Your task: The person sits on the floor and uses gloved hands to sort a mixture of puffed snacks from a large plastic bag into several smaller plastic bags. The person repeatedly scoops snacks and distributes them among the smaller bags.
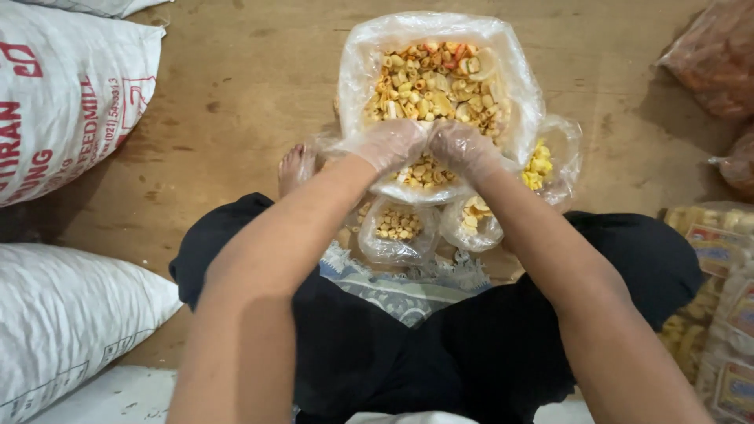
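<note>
Gloved left hand (390,144), right hand (462,147) in snack bag (369,63)

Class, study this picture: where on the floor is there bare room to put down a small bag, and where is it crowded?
Free: brown floor between the white sacks and the big snack bag; also right of that bag. Crowded: around both gloved hands, left hand and right hand, among small filled bags, and the packets at right.
</note>
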